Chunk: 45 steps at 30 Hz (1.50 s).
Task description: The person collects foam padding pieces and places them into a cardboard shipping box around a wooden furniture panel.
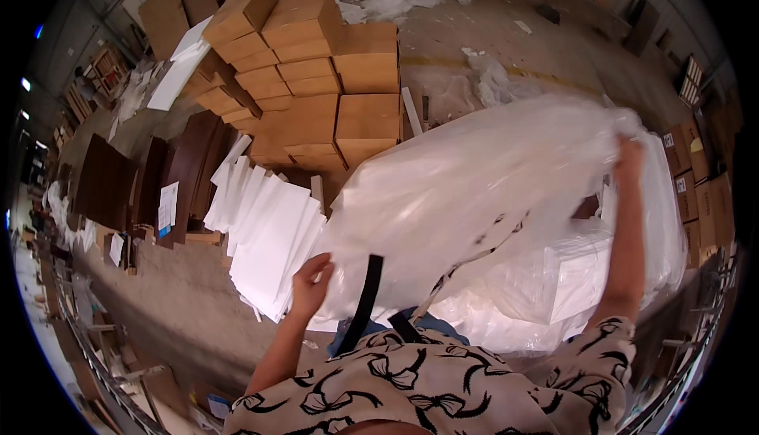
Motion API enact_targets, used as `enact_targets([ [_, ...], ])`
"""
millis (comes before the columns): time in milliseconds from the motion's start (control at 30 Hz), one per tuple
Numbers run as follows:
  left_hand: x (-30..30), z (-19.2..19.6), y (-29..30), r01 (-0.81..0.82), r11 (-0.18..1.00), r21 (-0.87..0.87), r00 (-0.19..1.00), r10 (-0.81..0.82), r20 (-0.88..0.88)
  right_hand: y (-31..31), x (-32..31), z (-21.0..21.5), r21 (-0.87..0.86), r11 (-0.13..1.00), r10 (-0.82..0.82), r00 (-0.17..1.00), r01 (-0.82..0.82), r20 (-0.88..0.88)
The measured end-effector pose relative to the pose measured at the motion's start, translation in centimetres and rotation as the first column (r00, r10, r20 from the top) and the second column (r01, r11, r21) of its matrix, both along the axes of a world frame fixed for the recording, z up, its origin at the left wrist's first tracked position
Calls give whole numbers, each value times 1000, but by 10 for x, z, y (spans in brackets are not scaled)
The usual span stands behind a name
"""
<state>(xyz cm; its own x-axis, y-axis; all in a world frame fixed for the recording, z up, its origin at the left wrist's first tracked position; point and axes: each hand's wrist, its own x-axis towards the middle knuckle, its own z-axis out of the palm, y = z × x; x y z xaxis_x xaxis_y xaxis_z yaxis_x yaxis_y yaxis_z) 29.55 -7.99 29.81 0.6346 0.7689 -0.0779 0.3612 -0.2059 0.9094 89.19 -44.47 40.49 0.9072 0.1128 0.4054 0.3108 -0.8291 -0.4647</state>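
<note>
One loosely curled left hand, outstretched right hand

Touching cloudy plastic sheeting at far right with the blurred right hand. Curling the left hand near white panels. Facing stacked brown boxes, far left.

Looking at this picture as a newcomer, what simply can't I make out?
All in the head view:
Right hand: fingertips blurred, lost in the translucent white plastic sheeting.
Left hand: its own curl hides whether it touches the sheeting.
Stacked brown cardboard boxes: closed sides hide any contents.
White paper sheet against dark-brown panels: any print too small.
</note>
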Motion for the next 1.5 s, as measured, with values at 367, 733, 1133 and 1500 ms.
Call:
enact_targets([
  [367, -191, -81, -45, -643, 671, -369, 756, 633, -166, -313, 18, 20, -5, 818, -562, 799, 574, -212],
  [733, -179, -88, -72, -405, 899, -164, 895, 354, -271, -349, 62, 24, 459, 639, -613, 769, 617, -180],
  [1133, -278, -87, -129, -321, 925, -204, 723, 101, -683, -291, -77, -267, 38, 610, -638, 519, 791, -568],
  [1500, -227, -157, -36, -59, 940, -335, 804, -155, -575, -159, -211, -333, -275, 958, -54, 890, -82, -453],
])
